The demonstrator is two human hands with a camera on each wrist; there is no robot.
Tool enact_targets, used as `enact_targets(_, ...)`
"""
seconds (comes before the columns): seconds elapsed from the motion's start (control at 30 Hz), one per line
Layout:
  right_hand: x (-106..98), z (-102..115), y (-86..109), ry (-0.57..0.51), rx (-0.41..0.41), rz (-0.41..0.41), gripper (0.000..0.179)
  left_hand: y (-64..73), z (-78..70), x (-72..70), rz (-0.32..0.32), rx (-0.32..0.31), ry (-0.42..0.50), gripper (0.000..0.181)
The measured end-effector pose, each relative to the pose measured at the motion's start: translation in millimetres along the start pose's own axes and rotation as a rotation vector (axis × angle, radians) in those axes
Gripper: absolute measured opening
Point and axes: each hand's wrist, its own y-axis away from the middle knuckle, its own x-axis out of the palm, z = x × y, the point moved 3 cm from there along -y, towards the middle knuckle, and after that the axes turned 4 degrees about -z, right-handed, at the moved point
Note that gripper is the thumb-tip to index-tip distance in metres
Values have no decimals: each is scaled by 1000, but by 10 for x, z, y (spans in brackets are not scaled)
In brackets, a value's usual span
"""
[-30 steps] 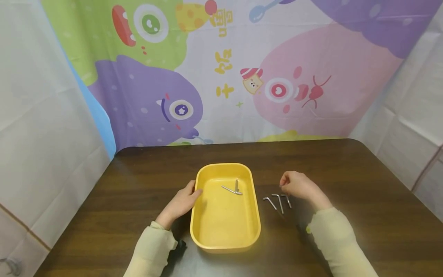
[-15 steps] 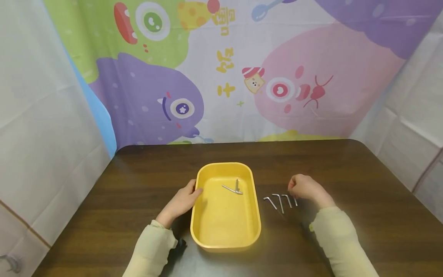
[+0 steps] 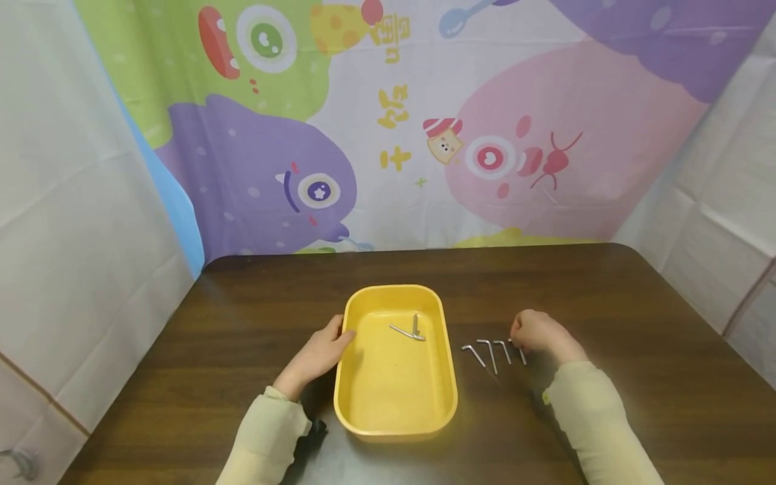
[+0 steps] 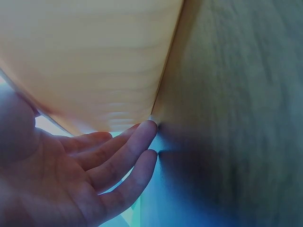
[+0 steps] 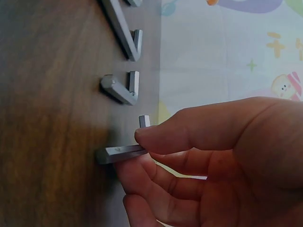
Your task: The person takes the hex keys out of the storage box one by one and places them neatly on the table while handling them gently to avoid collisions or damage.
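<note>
At the right, my right hand (image 3: 541, 334) pinches a silver L-shaped Allen key (image 5: 124, 152) between thumb and fingertips, low over the dark table. Three more Allen keys (image 3: 490, 356) lie in a row left of it, roughly side by side. My left hand (image 3: 318, 355) holds the left wall of a yellow tray (image 3: 397, 433), the thumb over the rim and the fingers along the outside. In the left wrist view those fingers (image 4: 142, 135) reach down to the table beside the tray's wall. Inside the tray, near its far end, a few Allen keys (image 3: 406, 333) lie crossed.
A dark wooden table (image 3: 273, 289) spreads around the tray. Behind its far edge hangs a cartoon-printed cloth (image 3: 418, 215), and pale cloth (image 3: 91, 222) covers the sides. A small dark object (image 3: 316, 431) shows beside the left sleeve.
My right hand has shifted right and slightly nearer, with an Allen key now at its fingers at the right end of the row. The left hand and tray have stayed put.
</note>
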Motion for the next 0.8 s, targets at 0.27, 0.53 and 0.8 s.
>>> enact_targets(0.27,26,-19,-3,4,31,14,8,2,-7,-7,6,3,12,44)
enact_targets(0.53,51,-33,-38,23,33,10,9,9,-1,-3,9,4,4,45)
enact_targets(0.8,59,-29,-37,57,23,-10,10,1,2,2,4,0,-2,44)
